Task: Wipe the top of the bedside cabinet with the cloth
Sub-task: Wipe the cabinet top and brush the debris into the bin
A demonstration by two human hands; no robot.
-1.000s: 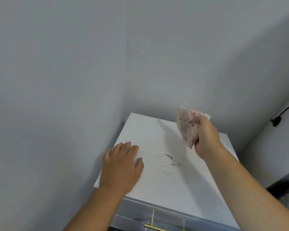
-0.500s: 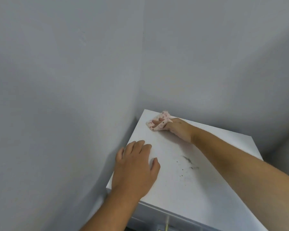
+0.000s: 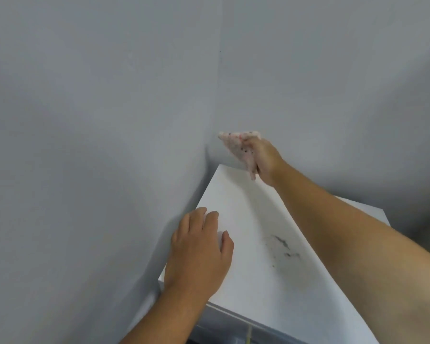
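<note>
Hanging in the air above the far left corner of the bedside cabinet (image 3: 246, 219), a small pale pink cloth (image 3: 240, 148) with dark and red speckles is bunched in the right hand (image 3: 265, 161). That hand's fingers are closed around the cloth's right side, and the fabric falls from the grip in a rough triangle, its lowest tip just over the cabinet's back edge; whether the tip touches the surface cannot be told. The right forearm reaches diagonally across the cabinet from the lower right. The cabinet top is white and flat. A dark grey smudge (image 3: 282, 247) with a scatter of small specks lies near the middle of the top, well apart from the cloth and between the two arms. The left hand (image 3: 199, 254) rests palm down near the cabinet's left edge, fingers loosely spread and pointing away from the person, gripping nothing. At the bottom of the view a strip of the cabinet's front shows, with a thin brass-coloured handle (image 3: 249, 336) just visible. Plain grey walls (image 3: 97, 120) meet in a corner directly behind the cabinet.
</note>
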